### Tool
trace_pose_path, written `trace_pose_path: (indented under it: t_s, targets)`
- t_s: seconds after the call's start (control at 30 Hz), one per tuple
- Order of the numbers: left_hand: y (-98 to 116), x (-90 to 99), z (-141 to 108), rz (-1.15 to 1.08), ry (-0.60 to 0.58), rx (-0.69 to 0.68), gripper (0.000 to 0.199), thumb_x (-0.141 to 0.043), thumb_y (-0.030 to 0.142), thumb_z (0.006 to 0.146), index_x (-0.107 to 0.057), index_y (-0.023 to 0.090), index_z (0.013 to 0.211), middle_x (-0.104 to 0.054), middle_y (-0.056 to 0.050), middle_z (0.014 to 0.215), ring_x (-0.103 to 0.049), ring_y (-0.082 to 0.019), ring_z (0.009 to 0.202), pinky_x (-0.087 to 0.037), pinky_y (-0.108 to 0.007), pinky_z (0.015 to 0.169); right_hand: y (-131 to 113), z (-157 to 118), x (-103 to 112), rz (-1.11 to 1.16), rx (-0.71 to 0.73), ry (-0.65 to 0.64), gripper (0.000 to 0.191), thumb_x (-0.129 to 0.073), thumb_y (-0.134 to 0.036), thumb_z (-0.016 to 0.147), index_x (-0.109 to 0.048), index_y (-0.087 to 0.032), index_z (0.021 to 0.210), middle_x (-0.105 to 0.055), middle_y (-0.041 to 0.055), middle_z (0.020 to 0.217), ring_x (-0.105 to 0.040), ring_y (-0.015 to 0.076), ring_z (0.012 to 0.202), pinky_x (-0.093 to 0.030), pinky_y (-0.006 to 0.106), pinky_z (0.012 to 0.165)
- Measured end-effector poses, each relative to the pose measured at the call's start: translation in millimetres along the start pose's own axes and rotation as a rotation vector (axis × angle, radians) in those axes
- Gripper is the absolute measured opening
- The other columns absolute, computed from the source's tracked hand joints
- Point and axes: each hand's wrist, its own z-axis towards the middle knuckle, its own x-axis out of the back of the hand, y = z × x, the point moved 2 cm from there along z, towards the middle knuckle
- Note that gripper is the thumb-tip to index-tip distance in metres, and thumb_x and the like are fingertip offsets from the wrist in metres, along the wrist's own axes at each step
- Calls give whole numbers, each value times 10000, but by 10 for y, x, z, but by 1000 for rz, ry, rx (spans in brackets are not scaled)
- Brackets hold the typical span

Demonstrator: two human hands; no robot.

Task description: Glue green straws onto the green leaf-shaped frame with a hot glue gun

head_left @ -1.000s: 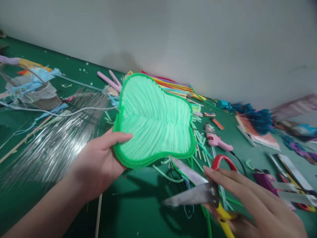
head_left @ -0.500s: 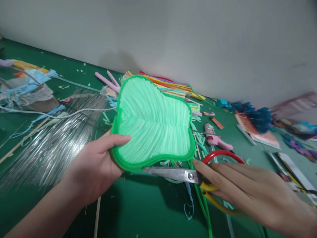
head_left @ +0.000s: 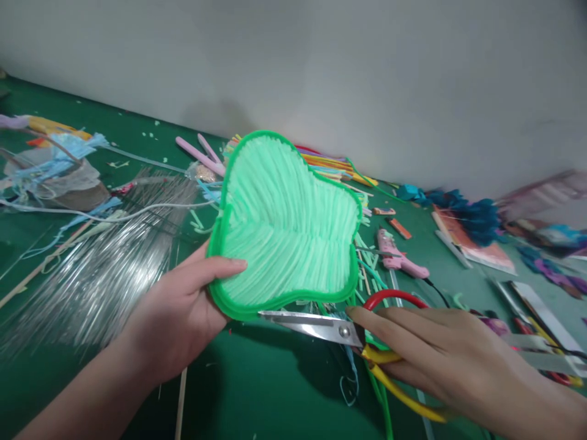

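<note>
At the upper left of the frame, on a green table (head_left: 50,95), a heap of light blue strips (head_left: 76,145). Below it, a white cord (head_left: 137,211), lying across a wide bunch of thin, shiny wires (head_left: 112,275). Reaching in from the lower left, the left hand (head_left: 174,311), clamped on the left end of a leaf-shaped piece (head_left: 288,220), with thumb in front and other fingers mostly hidden behind. Near the bottom edge, under this hand, a thin wooden stick (head_left: 181,406). Higher up, two pink stems (head_left: 197,153), close beside the piece.

In the middle of the frame, held above the table, the leaf-shaped piece itself: pale green and ribbed on its face, darker green along its rim, and doubled at the lower left. Just under its lower rim, the scissors (head_left: 312,327), with blades close together and tips pointing left; contact with the rim not possible to tell. Behind the piece, a bundle of coloured stems (head_left: 334,164). Right of centre, a pink glue gun (head_left: 401,260). At the lower right, the right hand (head_left: 444,348), closed around the red and yellow handles. Farther right, dark blue ruffled material (head_left: 479,220).
</note>
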Motion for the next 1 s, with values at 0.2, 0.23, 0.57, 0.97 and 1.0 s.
trace_pose_path:
  t_s: [0.2,0.23,0.57,0.97,1.0]
  targets:
    - [51,-78,1,18,174,30,925,-775,107,838,-377,277,1656,-662,-75,1539,-517,-362,1521,-377,-591,1301,-7,13,-11,15,-7,8,330,-266,-191,1165,-554,-137,1317,-724,-2,762,-660,142,544,-450,303,479]
    - [68,-109,-2,16,201,36,915,-763,97,834,-386,265,1651,-660,-84,1539,-518,-369,1520,-370,-605,1300,-17,-7,-18,16,-10,5,311,-287,-185,1159,-556,-141,1309,-730,2,771,-665,143,551,-459,298,485]
    - [163,-188,4,141,218,-149,996,-886,56,623,-553,291,1532,-734,-121,1421,-620,-442,1411,-528,-623,1184,-566,-212,-692,289,-328,19,339,-545,-72,899,-648,-181,1203,-799,65,932,-790,214,774,-646,307,666]
    - [-1,-142,71,247,206,-109,888,-888,95,652,-600,245,1478,-780,-128,1322,-720,-396,1271,-602,-558,1101,-497,618,-184,482,-233,529,68,-681,-136,1031,-713,-155,1088,-772,54,959,-678,171,925,-588,304,877]
    - [-11,-136,75,249,199,-101,871,-890,100,653,-611,249,1464,-789,-119,1300,-729,-391,1253,-609,-552,1088,-474,715,-213,481,-232,546,56,-688,-183,1042,-715,-157,1084,-772,61,987,-667,178,946,-579,321,890]
